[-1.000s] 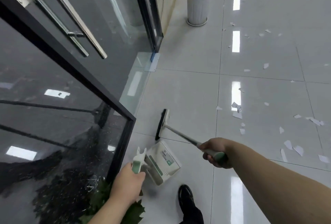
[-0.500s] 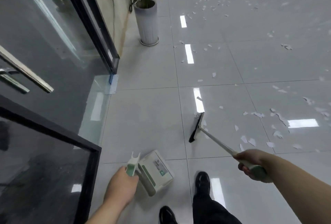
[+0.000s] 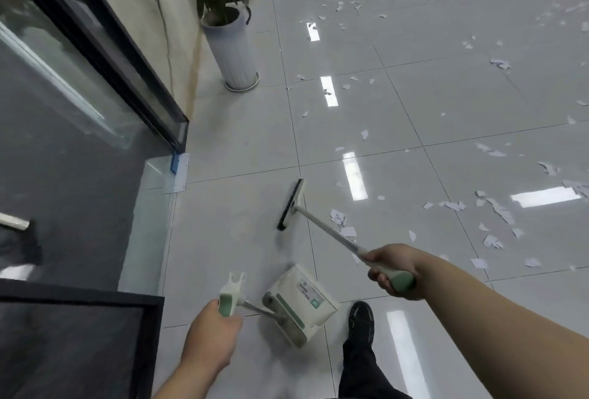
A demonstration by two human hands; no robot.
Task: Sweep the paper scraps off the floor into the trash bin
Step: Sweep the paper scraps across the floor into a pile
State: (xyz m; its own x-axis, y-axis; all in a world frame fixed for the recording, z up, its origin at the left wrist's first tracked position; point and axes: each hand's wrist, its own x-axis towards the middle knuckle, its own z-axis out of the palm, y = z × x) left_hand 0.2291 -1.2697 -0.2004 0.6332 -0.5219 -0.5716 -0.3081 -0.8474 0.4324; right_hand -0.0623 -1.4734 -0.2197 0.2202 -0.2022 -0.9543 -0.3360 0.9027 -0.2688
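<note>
White paper scraps are lying on the shiny floor just right of my broom, so I am holding its stick with my right hand curled round it and the dustpan handle in my left hand, and I should be sweeping slowly toward the pan.

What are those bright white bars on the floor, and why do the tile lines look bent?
Head view: the bars are probably ceiling lights mirrored in the glossy floor; the tile seams bow because the lens is wide-angle; the dustpan in the left hand and the broom in the right hand look slightly motion-smeared.
</note>
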